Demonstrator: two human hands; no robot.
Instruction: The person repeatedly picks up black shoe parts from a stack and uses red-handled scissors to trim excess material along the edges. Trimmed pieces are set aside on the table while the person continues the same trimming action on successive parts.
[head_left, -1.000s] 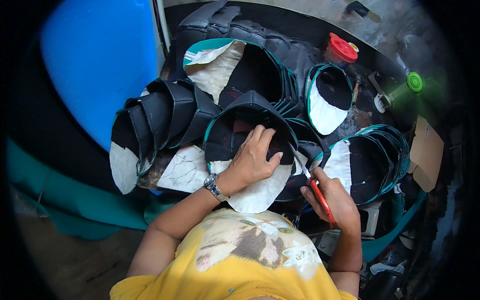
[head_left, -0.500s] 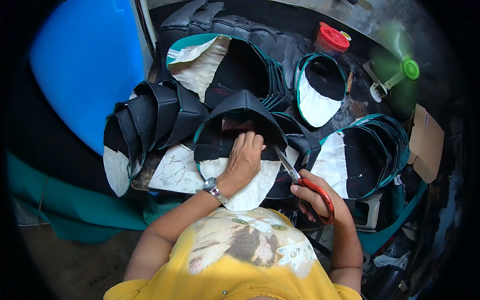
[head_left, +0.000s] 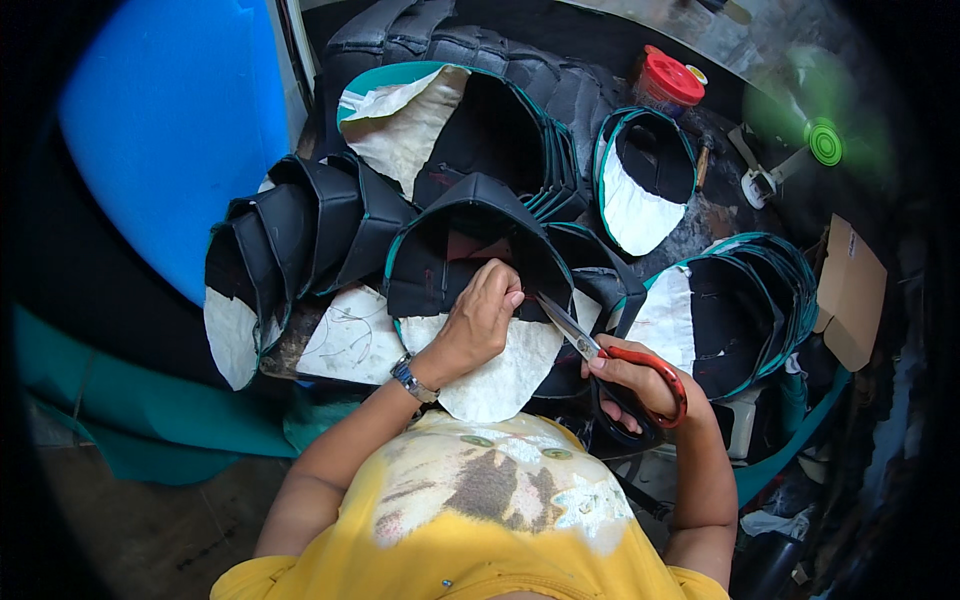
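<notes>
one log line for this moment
left hand: pressing black curved piece | right hand: red-handled scissors, tips at left fingers

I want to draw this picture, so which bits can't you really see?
Head view only:
- Tips of the red-handled scissors: hidden behind the left hand, so the cut spot is unseen.
- Inside of the black cap-shaped fabric piece with white lining: too dark.
- Right hand: fingers partly covered by the scissor handles.
- Red-lidded jar: contents hidden.
- Green round thing: blurred near the rim.
</notes>
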